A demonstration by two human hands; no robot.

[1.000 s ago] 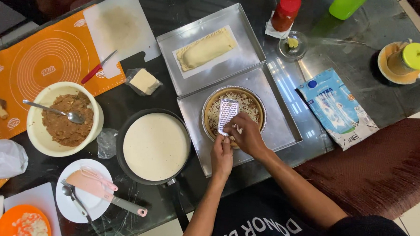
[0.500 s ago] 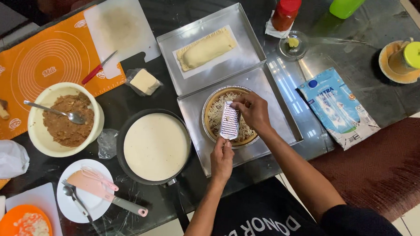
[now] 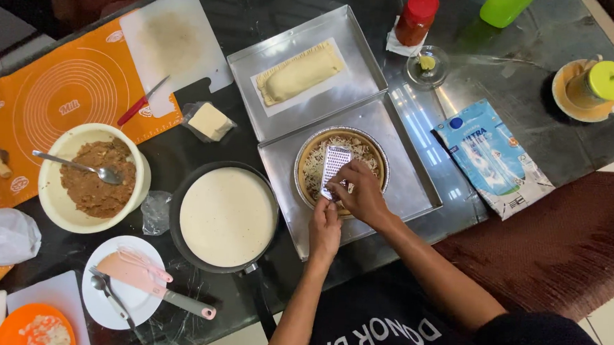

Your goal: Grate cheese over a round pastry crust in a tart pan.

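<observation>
While the left hand [image 3: 324, 230] pinches the lower end of the small flat grater [image 3: 335, 168], the right hand [image 3: 361, 193] closes its fingers on something pressed to the grater face; what it grips is hidden. Grater: slanted over the round foil pie dish [image 3: 306, 160], in the lower metal tray [image 3: 417, 177].
Done, by judgement: pie surface largely strewn with pale shreds.
Left: some brown edge uncovered.
Nearby: folded pastry [image 3: 303, 73] in the upper tray [image 3: 271, 47]; pan of white sauce [image 3: 226, 216].
</observation>
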